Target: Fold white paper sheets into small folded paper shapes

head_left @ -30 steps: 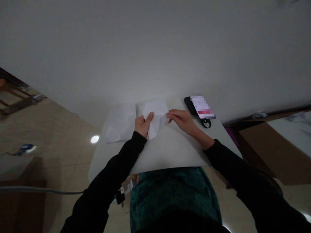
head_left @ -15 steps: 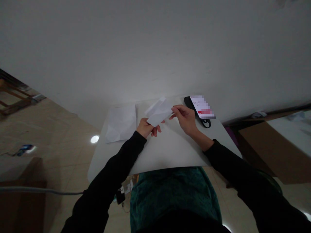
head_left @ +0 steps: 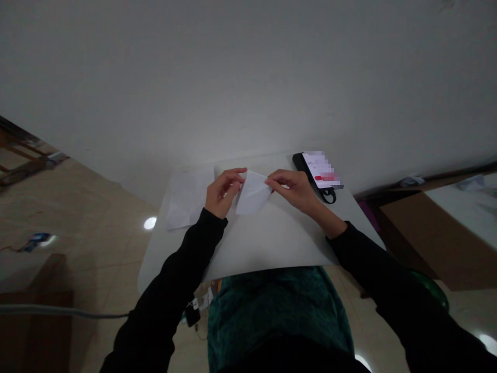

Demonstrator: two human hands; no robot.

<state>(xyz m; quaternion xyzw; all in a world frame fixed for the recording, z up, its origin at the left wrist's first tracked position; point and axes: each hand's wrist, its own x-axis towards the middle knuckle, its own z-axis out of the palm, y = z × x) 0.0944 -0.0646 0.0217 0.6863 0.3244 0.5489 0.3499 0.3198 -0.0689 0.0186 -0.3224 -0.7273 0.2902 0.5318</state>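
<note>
Tabletop (head_left: pixel 272 242): paper (head_left: pixel 251 197) lengthwise toward wall (head_left: pixel 248 93), right grip (head_left: pixel 268 182) clamped on it, left grip (head_left: pixel 243 176) unclear.

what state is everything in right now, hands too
folded paper: folded, up between the two hands
other sheet: spread out on the table, creased
phone: screen lit, part of it blurred out
left hand: fingers bent, at the folded paper's left edge, can't tell if gripping
right hand: thumb and finger pinching the folded paper's right corner
</note>
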